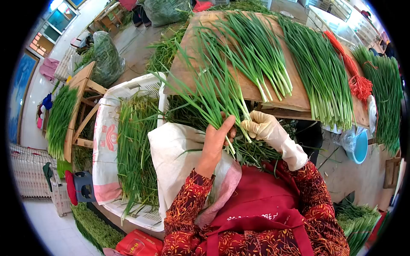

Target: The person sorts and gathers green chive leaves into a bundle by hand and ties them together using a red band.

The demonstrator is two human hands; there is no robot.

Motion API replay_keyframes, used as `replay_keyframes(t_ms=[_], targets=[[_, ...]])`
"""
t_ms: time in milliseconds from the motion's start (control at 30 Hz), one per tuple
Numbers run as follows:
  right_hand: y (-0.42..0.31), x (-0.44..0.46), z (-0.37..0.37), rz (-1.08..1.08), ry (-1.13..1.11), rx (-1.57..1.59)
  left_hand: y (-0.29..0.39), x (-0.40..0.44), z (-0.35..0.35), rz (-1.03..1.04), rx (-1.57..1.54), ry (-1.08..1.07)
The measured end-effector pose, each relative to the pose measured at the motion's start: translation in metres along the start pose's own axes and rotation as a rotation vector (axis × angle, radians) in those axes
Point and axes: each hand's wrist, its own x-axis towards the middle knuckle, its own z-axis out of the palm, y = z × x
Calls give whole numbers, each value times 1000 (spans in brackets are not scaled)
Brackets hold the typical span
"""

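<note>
My bare left hand (pixel 217 138) is closed around a small bunch of garlic chives (pixel 212 104), its pale stem ends poking out below the fingers. Close beside it, my right hand (pixel 267 131), in a cream rubber glove, pinches a few more chive stems near their white ends. Both hands are above my lap, just off the near edge of a wooden board (pixel 190 83). Sorted chives (pixel 252 55) lie on that board, with a larger pile (pixel 318 72) to their right. A white woven sack (pixel 179 143) is spread under my left forearm.
To the left stands a white crate (pixel 160 213) holding unsorted chives (pixel 136 149). Red ties (pixel 350 66) lie between piles on the board's right side. A light blue basin (pixel 359 147) is on the floor at right. Another wooden stand (pixel 74 106) with chives is at far left.
</note>
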Motion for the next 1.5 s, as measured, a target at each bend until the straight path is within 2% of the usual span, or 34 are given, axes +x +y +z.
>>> replay_keyframes(t_ms=[100,233,300,400,467,633,700,733,900,967,1033,1133,1167,1267,1400,1500], targets=[[-2,0,-2,19,29,-73,8,-5,8,-26,-157,17],[9,4,-18,13,108,72,3,-2,-4,-32,-81,33],[18,9,-27,-4,46,125,-4,1,-9,-34,-77,38],[-5,-2,-11,79,-59,47,-11,4,-9,-36,9,72],[-5,-2,-4,92,-134,-9,-15,5,1,39,23,117],[0,7,4,57,-101,-228,-2,3,-3,86,41,-15],[-11,-2,8,28,-68,-242,3,1,-6,40,195,23],[-15,-4,11,32,-86,-215,-8,6,-8,96,165,63],[-16,-4,1,-48,-104,-340,6,-1,-13,-46,-1,-37],[-20,-6,3,-23,-81,-242,7,-1,-16,-106,-54,-63],[-17,-5,-4,1,-30,-257,10,-2,-17,-87,-75,-68],[-8,-4,-12,-102,69,-77,13,-3,-20,-64,-102,-79],[-10,-7,-19,-49,107,-53,13,-4,-22,-59,-108,-81],[10,-1,-38,-68,152,87,11,-5,-22,-67,-126,-83],[2,-10,-22,-35,32,103,11,-5,-11,-87,-151,-57],[-8,-17,-5,-31,-58,169,4,-3,-8,-74,-48,-51]])
